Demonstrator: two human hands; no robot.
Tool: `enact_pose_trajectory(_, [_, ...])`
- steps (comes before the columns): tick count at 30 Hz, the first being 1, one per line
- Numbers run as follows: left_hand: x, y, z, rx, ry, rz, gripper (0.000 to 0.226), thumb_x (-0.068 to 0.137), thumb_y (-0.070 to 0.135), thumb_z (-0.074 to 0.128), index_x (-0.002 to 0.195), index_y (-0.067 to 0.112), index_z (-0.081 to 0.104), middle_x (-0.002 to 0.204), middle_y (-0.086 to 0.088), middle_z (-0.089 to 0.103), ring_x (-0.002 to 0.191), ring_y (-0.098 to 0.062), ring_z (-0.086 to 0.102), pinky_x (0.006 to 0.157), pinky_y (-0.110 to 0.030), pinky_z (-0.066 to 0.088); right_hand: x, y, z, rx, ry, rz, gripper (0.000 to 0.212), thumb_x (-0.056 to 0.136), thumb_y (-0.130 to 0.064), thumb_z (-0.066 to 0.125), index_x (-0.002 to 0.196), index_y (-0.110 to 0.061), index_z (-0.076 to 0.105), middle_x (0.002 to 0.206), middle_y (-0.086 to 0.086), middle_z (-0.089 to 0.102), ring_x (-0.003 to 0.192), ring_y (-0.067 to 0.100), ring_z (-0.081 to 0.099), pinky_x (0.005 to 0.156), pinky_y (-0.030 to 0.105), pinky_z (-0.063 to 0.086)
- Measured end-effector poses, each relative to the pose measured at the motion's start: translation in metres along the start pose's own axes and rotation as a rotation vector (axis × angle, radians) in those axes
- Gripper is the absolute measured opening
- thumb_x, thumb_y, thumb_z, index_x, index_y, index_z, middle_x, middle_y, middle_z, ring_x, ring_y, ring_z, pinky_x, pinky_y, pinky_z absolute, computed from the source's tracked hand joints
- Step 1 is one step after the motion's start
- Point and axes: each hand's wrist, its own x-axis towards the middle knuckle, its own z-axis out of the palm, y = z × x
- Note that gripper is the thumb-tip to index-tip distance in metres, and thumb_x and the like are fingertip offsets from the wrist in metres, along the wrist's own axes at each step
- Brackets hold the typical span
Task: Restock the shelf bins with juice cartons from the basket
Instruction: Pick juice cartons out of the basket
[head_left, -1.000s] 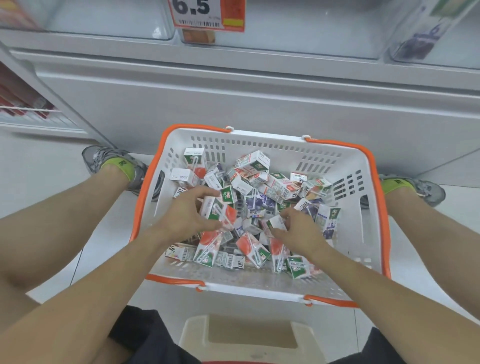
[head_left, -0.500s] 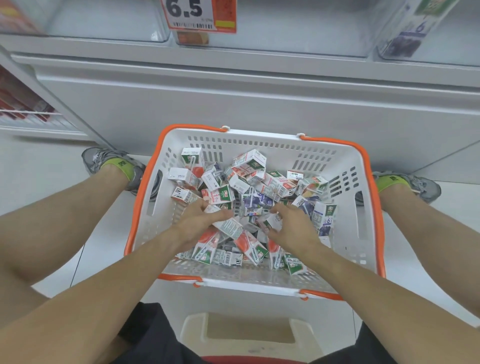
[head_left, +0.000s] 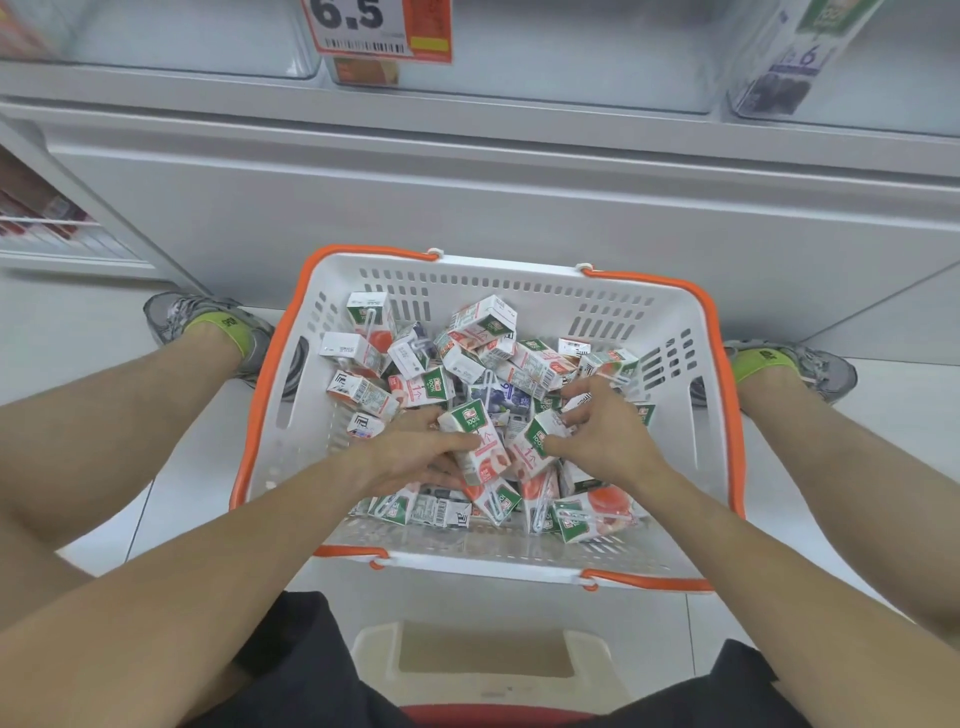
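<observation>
Presently, in the head view, the pick-up step is judged in hand: one juice carton is gripped by the left hand and another carton by the right hand, both inside the basket, and a lift toward the shelf bins above is called for next.

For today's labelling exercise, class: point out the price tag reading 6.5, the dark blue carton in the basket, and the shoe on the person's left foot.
Price tag (head_left: 358, 23), head view: on the white part with the printed number.
Dark blue carton (head_left: 501, 399), head view: on its blue printed face.
Left shoe (head_left: 179, 314), head view: on the grey upper.
</observation>
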Motion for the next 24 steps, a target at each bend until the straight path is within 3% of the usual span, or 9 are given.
enact_pose_trajectory(4, [0.002, -0.005, -0.002, 0.056, 0.029, 0.026, 0.031, 0.089, 0.018, 0.072, 0.116, 0.009, 0.059, 0.09, -0.011, 0.076, 0.069, -0.02, 0.069, 0.061, -0.03, 0.049, 0.001, -0.004, -0.01, -0.06, -0.014, -0.067, 0.041, 0.068, -0.026, 0.086, 0.103, -0.023, 0.064, 0.099, -0.006, 0.067, 0.082, 0.008, 0.064, 0.075, 0.032, 0.057])
enact_pose_trajectory(7, [0.0, 0.001, -0.006, 0.028, 0.017, 0.028, 0.019, 0.09, 0.016, 0.068, 0.103, 0.01, 0.055, 0.083, -0.009, 0.073, 0.065, -0.019, 0.062, 0.057, -0.029, 0.043, 0.0, -0.017, -0.031, -0.06, -0.081, -0.138, 0.033, 0.069, -0.022, 0.087, 0.095, -0.026, 0.069, 0.096, -0.009, 0.068, 0.071, 0.005, 0.064, 0.069, 0.025, 0.056])
enact_pose_trajectory(10, [-0.003, 0.01, -0.01, 0.08, -0.091, 0.005, 0.023, 0.093, 0.017, 0.061, 0.109, 0.008, 0.049, 0.093, -0.014, 0.071, 0.071, -0.019, 0.057, 0.056, -0.026, 0.043, 0.0, -0.025, -0.055, 0.081, -0.279, -0.182, 0.029, 0.07, -0.012, 0.089, 0.094, -0.019, 0.075, 0.094, 0.001, 0.074, 0.067, 0.003, 0.068, 0.066, 0.022, 0.056])
enact_pose_trajectory(13, [-0.006, 0.016, -0.007, 0.152, -0.144, 0.007, 0.04, 0.092, 0.017, 0.06, 0.124, -0.003, 0.046, 0.095, -0.011, 0.07, 0.074, -0.017, 0.053, 0.051, -0.02, 0.042, -0.001, -0.025, -0.063, 0.193, -0.408, -0.189, 0.027, 0.075, -0.001, 0.083, 0.1, -0.008, 0.076, 0.091, 0.008, 0.077, 0.078, 0.015, 0.074, 0.069, 0.022, 0.056])
enact_pose_trajectory(16, [-0.013, 0.025, 0.006, 0.157, -0.204, -0.005, 0.037, 0.096, 0.022, 0.053, 0.127, 0.001, 0.05, 0.081, 0.002, 0.071, 0.064, -0.009, 0.059, 0.05, -0.019, 0.042, -0.003, -0.023, -0.057, 0.265, -0.472, -0.208, 0.028, 0.079, 0.002, 0.078, 0.107, -0.002, 0.074, 0.094, 0.013, 0.077, 0.086, 0.023, 0.075, 0.076, 0.032, 0.061])
enact_pose_trajectory(18, [-0.017, 0.029, 0.015, 0.158, -0.242, -0.007, 0.035, 0.101, 0.037, 0.044, 0.121, 0.012, 0.057, 0.078, 0.004, 0.071, 0.06, -0.007, 0.061, 0.051, -0.019, 0.043, -0.004, -0.025, -0.053, 0.288, -0.5, -0.214, 0.028, 0.081, 0.003, 0.076, 0.109, 0.001, 0.073, 0.096, 0.015, 0.077, 0.088, 0.024, 0.075, 0.077, 0.036, 0.062])
enact_pose_trajectory(21, [-0.016, 0.029, 0.018, 0.167, -0.284, 0.02, 0.072, 0.087, 0.069, 0.047, 0.129, 0.011, 0.056, 0.107, -0.019, 0.067, 0.082, -0.021, 0.058, 0.066, -0.029, 0.039, -0.006, -0.026, -0.049, 0.367, -0.551, -0.19, 0.028, 0.081, 0.007, 0.074, 0.109, 0.005, 0.071, 0.098, 0.02, 0.075, 0.088, 0.028, 0.075, 0.071, 0.033, 0.062])
enact_pose_trajectory(22, [-0.017, 0.031, 0.019, 0.19, -0.289, 0.012, 0.078, 0.087, 0.073, 0.045, 0.132, 0.01, 0.053, 0.105, -0.016, 0.067, 0.081, -0.02, 0.057, 0.069, -0.029, 0.039, -0.007, -0.026, -0.049, 0.39, -0.568, -0.182, 0.028, 0.081, 0.008, 0.073, 0.109, 0.006, 0.07, 0.098, 0.021, 0.075, 0.089, 0.03, 0.075, 0.069, 0.033, 0.062])
enact_pose_trajectory(24, [-0.021, 0.033, 0.02, 0.245, -0.292, 0.006, 0.068, 0.095, 0.066, 0.029, 0.127, 0.012, 0.056, 0.083, 0.002, 0.07, 0.06, -0.01, 0.057, 0.058, -0.024, 0.041, -0.01, -0.028, -0.049, 0.424, -0.584, -0.177, 0.026, 0.082, 0.01, 0.071, 0.108, 0.008, 0.069, 0.098, 0.02, 0.075, 0.087, 0.028, 0.075, 0.065, 0.03, 0.061])
